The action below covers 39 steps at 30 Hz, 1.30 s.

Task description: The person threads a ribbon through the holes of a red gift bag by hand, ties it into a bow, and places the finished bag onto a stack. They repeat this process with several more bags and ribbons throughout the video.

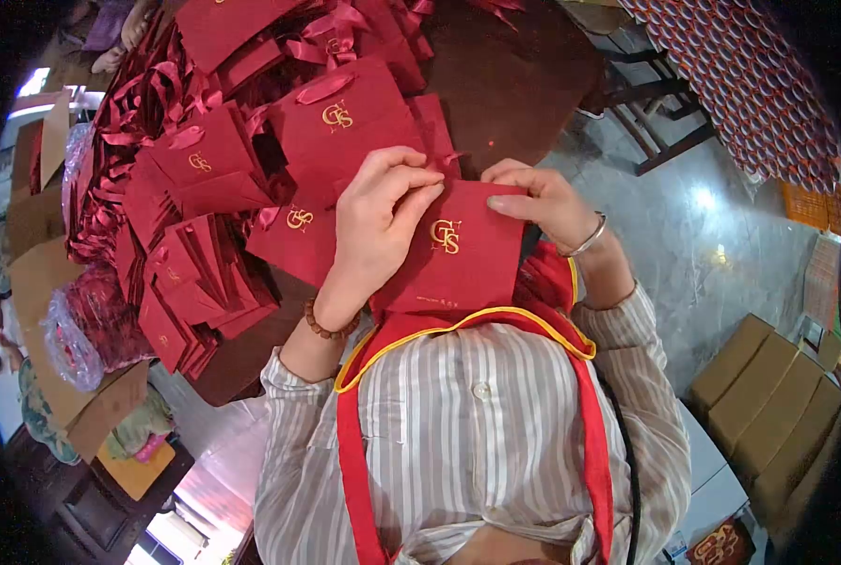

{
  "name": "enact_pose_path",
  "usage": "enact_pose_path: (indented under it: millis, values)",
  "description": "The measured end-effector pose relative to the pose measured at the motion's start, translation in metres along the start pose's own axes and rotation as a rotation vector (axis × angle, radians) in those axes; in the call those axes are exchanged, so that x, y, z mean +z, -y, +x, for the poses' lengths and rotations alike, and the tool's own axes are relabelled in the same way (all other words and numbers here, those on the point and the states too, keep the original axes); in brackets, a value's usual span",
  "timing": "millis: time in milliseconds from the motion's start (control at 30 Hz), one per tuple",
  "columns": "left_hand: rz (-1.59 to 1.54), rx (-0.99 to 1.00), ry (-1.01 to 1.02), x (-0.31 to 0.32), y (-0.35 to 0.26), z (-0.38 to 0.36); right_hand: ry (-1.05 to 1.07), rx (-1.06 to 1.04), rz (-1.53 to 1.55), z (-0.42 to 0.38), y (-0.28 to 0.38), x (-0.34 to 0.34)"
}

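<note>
Just in front of the yellow-trimmed apron point(352, 443), red gift bag point(481, 254) sits between both hands, right grip point(554, 209) pinching its upper right corner, left grip point(378, 212) fingertips pressed together at its top edge, neither hand nearer.

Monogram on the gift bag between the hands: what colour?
Gold monogram, on a deep red gift bag. Head view shows it best.

Centre bag point(481, 264): deep red, gold monogram point(445, 237); same colours on bag pile point(218, 160), 10 o'clock, plus pinkish-red ribbons point(324, 89). Apron point(411, 323), 6 o'clock: red, yellow piping point(505, 310), over beige-grey/white striped shirt point(477, 424). Boxes point(768, 405), 4 o'clock: plain brown.
</note>
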State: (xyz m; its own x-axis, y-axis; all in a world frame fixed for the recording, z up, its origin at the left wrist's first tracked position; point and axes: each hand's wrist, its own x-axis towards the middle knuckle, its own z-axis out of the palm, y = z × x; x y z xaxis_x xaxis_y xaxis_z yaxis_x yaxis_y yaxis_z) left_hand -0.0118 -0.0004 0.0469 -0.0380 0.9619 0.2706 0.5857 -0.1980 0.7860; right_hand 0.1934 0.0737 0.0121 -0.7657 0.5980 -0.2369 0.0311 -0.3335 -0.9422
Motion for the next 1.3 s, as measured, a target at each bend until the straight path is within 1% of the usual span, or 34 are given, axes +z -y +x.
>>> enact_pose_path:
  millis: [33, 100, 133, 167, 200, 267, 300, 367, 400, 567, 633, 667, 800, 867, 900, 967, 1000, 1033, 1100, 1200, 1233, 1300]
  values:
    - [0.089, 0.057, -0.05, 0.0, -0.003, 0.0, -0.004, 0.0, 0.003, 0.0, 0.0, -0.001]
    - [0.069, 0.057, -0.067, 0.001, -0.006, -0.002, -0.046, -0.058, -0.135, 0.001, -0.001, -0.006]
    - [0.05, 0.055, -0.089, 0.003, -0.008, -0.002, -0.048, -0.057, -0.134, 0.002, 0.0, -0.008]
    - [0.049, 0.055, -0.087, 0.004, -0.009, -0.003, -0.061, -0.091, -0.211, 0.004, 0.001, -0.011]
    - [0.023, 0.015, -0.037, 0.006, -0.011, -0.004, -0.073, -0.124, -0.288, 0.005, 0.001, -0.013]
    - [-0.031, -0.071, 0.073, 0.012, -0.012, -0.007, -0.063, -0.152, -0.304, 0.007, -0.003, -0.015]
    - [-0.103, -0.097, 0.077, 0.019, -0.012, -0.012, -0.053, -0.183, -0.322, 0.008, -0.005, -0.016]
    - [-0.135, -0.069, 0.083, 0.035, -0.007, -0.025, -0.063, -0.161, -0.339, 0.007, -0.004, -0.019]
    - [-0.136, -0.1, 0.127, 0.039, -0.006, -0.029, -0.075, -0.143, -0.356, 0.007, -0.004, -0.021]
    - [-0.226, -0.143, 0.07, 0.045, -0.012, -0.03, -0.017, -0.159, -0.397, 0.007, -0.002, -0.027]
    - [-0.288, -0.262, 0.051, 0.046, -0.014, -0.025, 0.004, -0.184, -0.455, 0.004, 0.003, -0.021]
    - [-0.339, -0.353, 0.067, 0.045, -0.016, -0.025, 0.006, -0.182, -0.455, 0.002, 0.007, -0.019]
    - [-0.342, -0.306, 0.043, 0.043, -0.018, -0.024, -0.001, -0.184, -0.47, -0.003, 0.013, -0.012]
    - [-0.36, -0.318, -0.05, 0.041, -0.022, -0.019, 0.007, -0.186, -0.456, -0.003, 0.015, -0.01]
    - [-0.358, -0.316, -0.05, 0.04, -0.02, -0.018, -0.001, -0.171, -0.458, -0.004, 0.016, -0.009]
    - [-0.162, -0.172, -0.07, 0.038, -0.015, -0.014, -0.01, -0.159, -0.459, -0.004, 0.017, -0.007]
    - [-0.141, -0.114, -0.087, 0.039, -0.012, -0.012, -0.013, -0.169, -0.471, -0.004, 0.017, -0.005]
    - [-0.142, -0.111, -0.085, 0.04, -0.011, -0.009, -0.018, -0.18, -0.483, -0.003, 0.018, -0.004]
    - [-0.053, -0.006, -0.129, 0.042, -0.01, -0.007, -0.016, -0.183, -0.477, -0.003, 0.017, -0.003]
    - [-0.024, 0.035, -0.128, 0.048, -0.012, -0.007, -0.035, -0.182, -0.478, -0.003, 0.012, -0.004]
    - [-0.025, 0.035, -0.125, 0.047, -0.013, -0.008, -0.056, -0.18, -0.484, -0.004, 0.01, -0.004]
    - [-0.074, -0.115, -0.026, 0.044, -0.014, -0.01, -0.056, -0.16, -0.449, -0.005, 0.01, -0.005]
